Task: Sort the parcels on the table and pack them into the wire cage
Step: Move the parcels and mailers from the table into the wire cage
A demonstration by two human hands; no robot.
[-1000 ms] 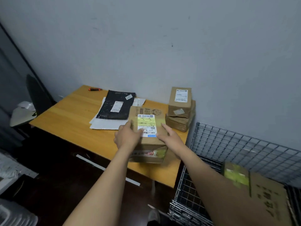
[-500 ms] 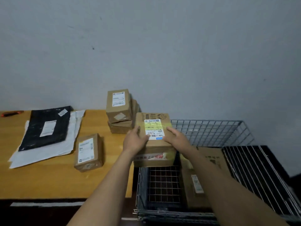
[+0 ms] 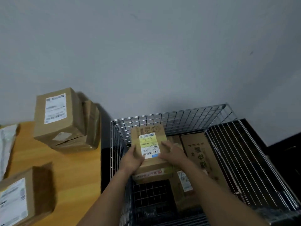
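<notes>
- The grey wall (image 3: pixel 146 54) fills the upper half of the view, from nine o'clock round to three.
- The wire cage (image 3: pixel 171 119) stands at five o'clock, just beside the right edge of the wooden table (image 3: pixel 73 176), which runs in from eight o'clock.
- A big flat carton (image 3: pixel 200 154) with dark printed characters lies inside the cage, on its right side.
- A stack of brown parcels (image 3: pixel 65 121) sits on the table at ten o'clock, near the wall; one labelled parcel (image 3: pixel 21 198) lies at eight o'clock.
- The cardboard box (image 3: pixel 149 144) with a yellow-and-white label is held inside the cage's open top, toward its left wall, above the mesh floor.
- The left hand (image 3: pixel 132 159) grasps the box's left side; the right hand (image 3: pixel 172 152) presses against its right side, fingers spread over the top edge.
</notes>
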